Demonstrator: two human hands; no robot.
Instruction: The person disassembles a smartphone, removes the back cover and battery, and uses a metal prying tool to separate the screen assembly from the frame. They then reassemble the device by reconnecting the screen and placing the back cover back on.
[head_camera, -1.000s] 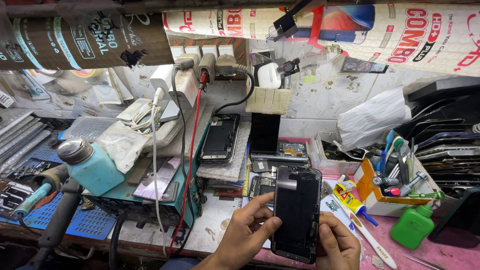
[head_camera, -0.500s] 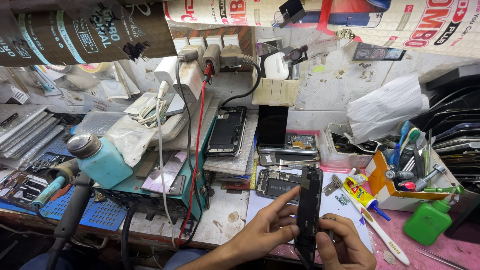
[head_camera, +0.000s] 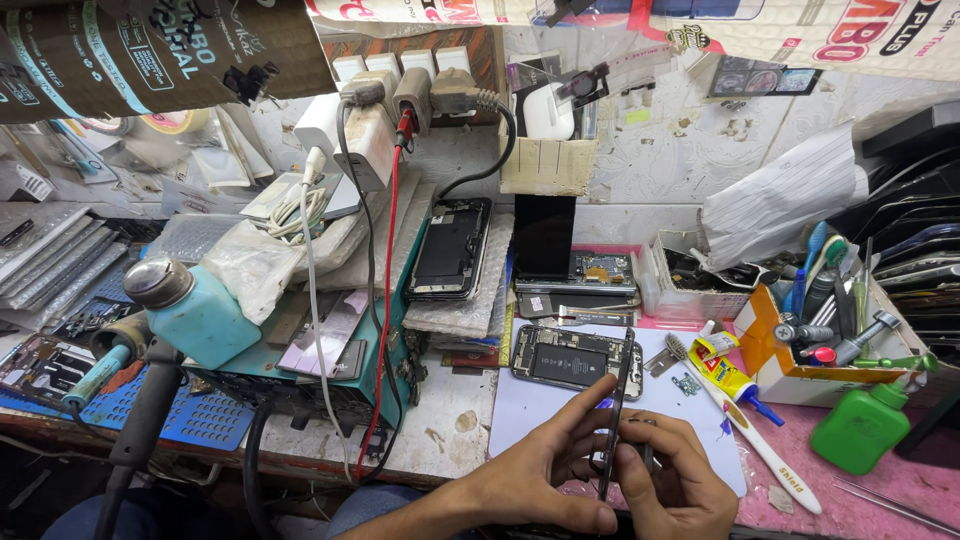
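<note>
Clutter fills the bench from the left: a teal liquid bottle (head_camera: 195, 315) with a metal cap stands by a blue perforated mat (head_camera: 205, 420), and a white cable (head_camera: 315, 330) and a red wire (head_camera: 385, 300) hang from the plug strip (head_camera: 420, 90) down over the table edge. Further right an opened phone (head_camera: 450, 248) leans on a padded sheet, and another opened phone body (head_camera: 575, 360) lies flat on the white paper (head_camera: 530, 410).

In front of it, the left hand (head_camera: 530, 480) pinches a thin phone screen panel (head_camera: 615, 415), which stands on edge, nearly upright, over the paper. The right hand (head_camera: 675, 490) grips the same panel from the other side, fingers closed on its lower part.

Held edge-on by fingertips alone, the panel looks likely to flex or slip, and it could crack against the phone body just behind it. The yellow glue tube (head_camera: 725, 372) and white toothbrush (head_camera: 750, 435) lie near the right hand, where an elbow swing might knock them. A green bottle (head_camera: 860, 430) stands further right.
</note>
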